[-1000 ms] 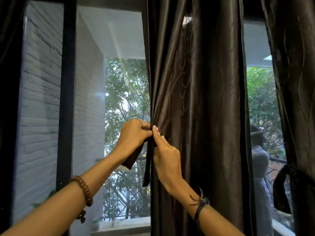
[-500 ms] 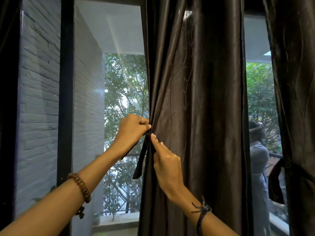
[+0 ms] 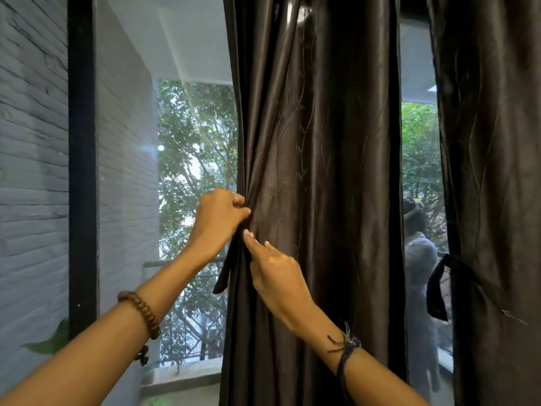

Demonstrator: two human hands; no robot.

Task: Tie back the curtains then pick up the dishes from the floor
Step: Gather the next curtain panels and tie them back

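A: Which step is running?

B: Tie-back. The left hand (image 3: 218,216) is pinching the middle curtain (image 3: 316,200) at its gathered edge; the right hand (image 3: 275,273) is pressing fingertips just below, apparently on the tie strap (image 3: 224,273).

A: Next move?

B: Passing the strap round the gathered cloth.

A: Count?

B: Two curtains, two straps; dishes are not showing.

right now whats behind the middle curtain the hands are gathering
Beside the dark brown curtain, window glass shows green trees and a balcony railing. The fabric covers whatever lies straight behind it. At its right edge a person's reflection shows in the glass.
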